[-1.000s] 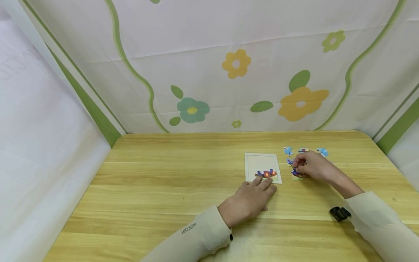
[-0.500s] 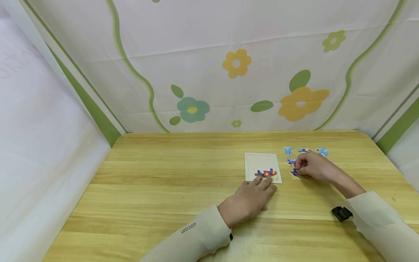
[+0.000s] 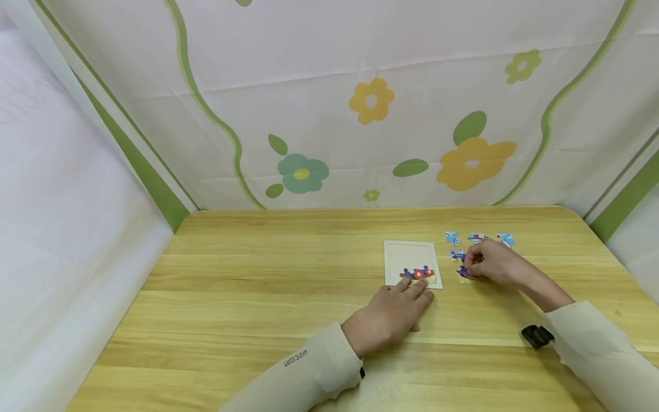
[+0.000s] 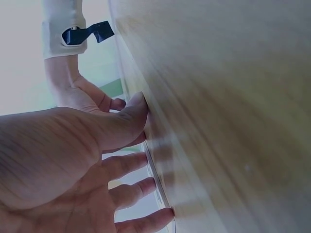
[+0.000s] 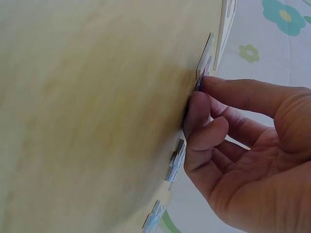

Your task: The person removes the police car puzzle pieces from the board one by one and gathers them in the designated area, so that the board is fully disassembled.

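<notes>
My left hand [image 3: 393, 312] lies on the table with spread fingers, fingertips on the near edge of a white puzzle board [image 3: 407, 254]. A few joined jigsaw pieces [image 3: 418, 274] with red and blue print lie in the board's lower right part. In the left wrist view the fingers [image 4: 131, 194] reach the thin board edge. To the right of the board, my right hand [image 3: 494, 264] pinches a dark and green jigsaw piece [image 3: 464, 273] between thumb and index finger, low at the table. Its fingertips cover part of that piece in the right wrist view.
Loose jigsaw pieces lie around the right hand: a blue one [image 3: 452, 236], one with a red patch [image 3: 479, 236], a light blue one [image 3: 506, 238] and a purple one [image 3: 456, 254]. A flowered cloth wall [image 3: 329, 131] stands behind the wooden table [image 3: 257, 309].
My right hand has shifted slightly to the right, baring more of the purple piece, then stayed at the dark and green piece. The left hand has not moved.
</notes>
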A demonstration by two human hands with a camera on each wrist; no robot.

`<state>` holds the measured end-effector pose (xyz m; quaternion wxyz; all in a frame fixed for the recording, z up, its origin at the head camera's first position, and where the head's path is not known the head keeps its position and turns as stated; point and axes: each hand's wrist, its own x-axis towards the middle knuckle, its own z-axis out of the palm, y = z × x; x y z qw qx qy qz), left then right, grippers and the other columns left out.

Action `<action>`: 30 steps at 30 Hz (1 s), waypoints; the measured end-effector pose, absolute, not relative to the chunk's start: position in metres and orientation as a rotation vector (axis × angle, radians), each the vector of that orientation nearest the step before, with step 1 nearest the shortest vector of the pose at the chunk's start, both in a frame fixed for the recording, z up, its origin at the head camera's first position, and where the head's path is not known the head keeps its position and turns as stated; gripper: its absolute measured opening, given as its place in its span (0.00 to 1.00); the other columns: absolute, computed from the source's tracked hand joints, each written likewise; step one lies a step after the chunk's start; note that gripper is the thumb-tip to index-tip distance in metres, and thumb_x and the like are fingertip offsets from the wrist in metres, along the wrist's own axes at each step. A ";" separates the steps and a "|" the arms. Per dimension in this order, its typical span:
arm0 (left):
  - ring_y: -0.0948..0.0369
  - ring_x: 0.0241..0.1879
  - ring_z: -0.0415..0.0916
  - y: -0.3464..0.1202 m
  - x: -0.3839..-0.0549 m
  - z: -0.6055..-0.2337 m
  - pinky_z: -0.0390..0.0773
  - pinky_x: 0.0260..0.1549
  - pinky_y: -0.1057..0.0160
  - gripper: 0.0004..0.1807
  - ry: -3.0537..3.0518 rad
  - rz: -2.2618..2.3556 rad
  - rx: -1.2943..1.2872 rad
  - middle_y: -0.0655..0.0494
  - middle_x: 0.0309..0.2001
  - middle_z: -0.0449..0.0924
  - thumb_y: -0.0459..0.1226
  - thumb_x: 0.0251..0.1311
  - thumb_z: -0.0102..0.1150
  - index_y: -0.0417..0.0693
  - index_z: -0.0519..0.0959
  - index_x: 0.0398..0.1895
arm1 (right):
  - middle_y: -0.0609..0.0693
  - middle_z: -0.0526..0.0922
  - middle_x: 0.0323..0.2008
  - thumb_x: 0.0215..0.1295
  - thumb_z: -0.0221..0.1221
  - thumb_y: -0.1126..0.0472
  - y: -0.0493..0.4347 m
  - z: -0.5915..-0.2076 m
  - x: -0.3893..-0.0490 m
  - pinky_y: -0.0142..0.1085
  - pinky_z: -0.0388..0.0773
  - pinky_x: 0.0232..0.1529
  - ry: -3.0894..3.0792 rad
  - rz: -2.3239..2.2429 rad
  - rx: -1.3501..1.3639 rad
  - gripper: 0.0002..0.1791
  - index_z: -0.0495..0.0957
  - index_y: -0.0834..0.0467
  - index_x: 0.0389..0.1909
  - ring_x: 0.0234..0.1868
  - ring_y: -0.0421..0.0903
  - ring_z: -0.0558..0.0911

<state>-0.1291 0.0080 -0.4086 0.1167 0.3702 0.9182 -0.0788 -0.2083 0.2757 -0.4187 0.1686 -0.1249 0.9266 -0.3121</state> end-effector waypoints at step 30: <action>0.58 0.84 0.48 -0.030 -0.125 -0.400 0.66 0.76 0.47 0.46 2.661 -0.125 0.949 0.61 0.86 0.44 0.52 0.68 0.63 0.63 0.52 0.85 | 0.50 0.78 0.28 0.70 0.61 0.69 0.265 -0.407 -0.208 0.34 0.71 0.27 2.693 -0.911 -0.425 0.04 0.80 0.61 0.33 0.26 0.43 0.75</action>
